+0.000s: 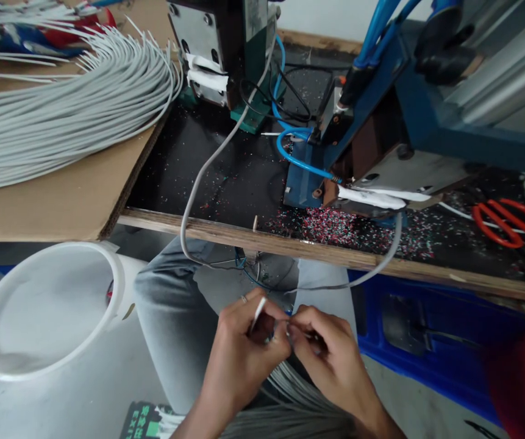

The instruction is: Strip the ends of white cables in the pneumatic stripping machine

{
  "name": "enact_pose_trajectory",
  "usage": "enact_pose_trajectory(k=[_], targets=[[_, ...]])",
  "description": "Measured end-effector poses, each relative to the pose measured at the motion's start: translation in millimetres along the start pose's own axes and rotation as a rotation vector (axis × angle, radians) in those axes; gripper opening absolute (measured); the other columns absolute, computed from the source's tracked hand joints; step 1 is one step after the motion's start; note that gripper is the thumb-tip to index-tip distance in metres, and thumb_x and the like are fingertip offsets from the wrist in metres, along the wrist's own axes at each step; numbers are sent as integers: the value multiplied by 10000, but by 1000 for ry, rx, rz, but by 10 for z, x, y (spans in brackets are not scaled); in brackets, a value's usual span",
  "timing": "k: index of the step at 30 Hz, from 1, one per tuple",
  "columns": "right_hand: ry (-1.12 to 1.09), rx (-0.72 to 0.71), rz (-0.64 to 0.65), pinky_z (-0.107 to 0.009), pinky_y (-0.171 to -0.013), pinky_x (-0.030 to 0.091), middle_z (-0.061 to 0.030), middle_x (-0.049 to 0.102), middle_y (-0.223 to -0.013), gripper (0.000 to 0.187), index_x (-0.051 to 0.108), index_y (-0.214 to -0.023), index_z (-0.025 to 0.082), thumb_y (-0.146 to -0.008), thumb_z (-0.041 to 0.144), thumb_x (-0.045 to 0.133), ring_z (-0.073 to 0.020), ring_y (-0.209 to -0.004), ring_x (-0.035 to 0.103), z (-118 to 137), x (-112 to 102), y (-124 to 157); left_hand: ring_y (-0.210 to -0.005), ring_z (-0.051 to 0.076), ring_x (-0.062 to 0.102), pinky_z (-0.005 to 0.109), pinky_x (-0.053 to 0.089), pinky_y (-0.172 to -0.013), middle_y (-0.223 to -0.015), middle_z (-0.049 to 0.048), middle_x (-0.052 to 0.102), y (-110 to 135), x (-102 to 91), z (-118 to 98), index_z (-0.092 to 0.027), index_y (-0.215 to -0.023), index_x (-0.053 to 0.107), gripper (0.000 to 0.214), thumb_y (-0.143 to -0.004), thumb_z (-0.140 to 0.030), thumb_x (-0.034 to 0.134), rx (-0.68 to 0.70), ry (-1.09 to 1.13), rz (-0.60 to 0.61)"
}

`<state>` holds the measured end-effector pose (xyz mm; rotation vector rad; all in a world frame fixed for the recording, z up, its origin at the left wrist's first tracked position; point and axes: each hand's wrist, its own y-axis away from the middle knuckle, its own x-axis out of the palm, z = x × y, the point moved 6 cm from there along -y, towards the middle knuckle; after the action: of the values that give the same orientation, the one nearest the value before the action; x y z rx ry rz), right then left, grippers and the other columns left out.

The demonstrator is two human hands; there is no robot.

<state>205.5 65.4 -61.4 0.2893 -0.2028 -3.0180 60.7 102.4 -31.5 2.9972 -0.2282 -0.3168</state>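
Observation:
Over my lap, my left hand point(244, 350) and my right hand point(330, 353) meet with their fingertips pinched together. A grey cable with a white end point(258, 311) sticks up from between the fingers of my left hand. My right thumb and forefinger close on something at the same spot, too small and covered by the fingers to make out. Beneath both hands a bundle of grey cables point(299, 390) lies across my lap, partly hidden by my wrists.
A dark bench point(225, 158) with a wooden edge carries a blue machine point(427, 140), a green-based machine point(216, 49), coloured scraps point(330, 225) and red-handled scissors point(509, 222). Cables point(61, 122) lie on cardboard point(52, 219) at left, above a white bucket point(118, 292). A blue crate point(390, 360) stands right.

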Motion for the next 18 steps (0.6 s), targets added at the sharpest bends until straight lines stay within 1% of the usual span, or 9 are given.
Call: enact_pose_trajectory(k=[2,3,6,8,11,15,18], targets=[[-198,62,-137,-261,-495,402,52,575,-603,154,658,-773,270,-900,353,683,-138,-524,518,-106,89,32,-530,132,441,256,328,-504,-587,-41,528,35,29,76,-221,-655,690,148,-780,-145,711,-78,161,-124],[-258,83,-192,-259,-493,412,54,569,-599,188,648,-775,270,-923,385,655,-137,-520,516,-158,150,55,-537,134,455,251,345,-508,-589,-39,535,68,58,130,-218,-650,694,140,-777,-168,724,-121,236,-182],[-328,112,-293,-255,-508,447,56,558,-603,259,613,-781,269,-972,441,577,-136,-532,528,-272,312,125,-552,132,485,234,380,-527,-595,-41,547,187,159,286,-211,-662,707,138,-793,-214,750,-214,364,-309],[-358,124,-329,-249,-518,456,60,549,-597,268,599,-765,264,-967,440,589,-128,-528,517,-308,357,155,-562,130,495,227,393,-541,-606,-40,570,250,204,358,-208,-690,714,135,-820,-225,751,-244,390,-346],[-375,132,-344,-242,-531,474,67,555,-598,240,599,-770,265,-947,425,627,-119,-516,502,-300,349,161,-584,136,514,227,428,-562,-629,-32,595,280,222,396,-208,-715,724,125,-832,-234,757,-252,415,-337],[-362,123,-314,-251,-568,524,52,610,-633,186,633,-796,273,-916,409,673,-139,-562,580,-244,301,138,-606,132,532,217,464,-573,-660,-29,592,242,190,352,-208,-756,752,95,-815,-262,803,-228,432,-285],[-335,113,-227,-233,-467,486,59,627,-621,78,675,-873,300,-927,356,665,-135,-499,593,-219,251,133,-519,117,526,211,449,-467,-648,-44,552,215,211,349,-208,-741,727,164,-844,-315,796,-275,519,-202]])
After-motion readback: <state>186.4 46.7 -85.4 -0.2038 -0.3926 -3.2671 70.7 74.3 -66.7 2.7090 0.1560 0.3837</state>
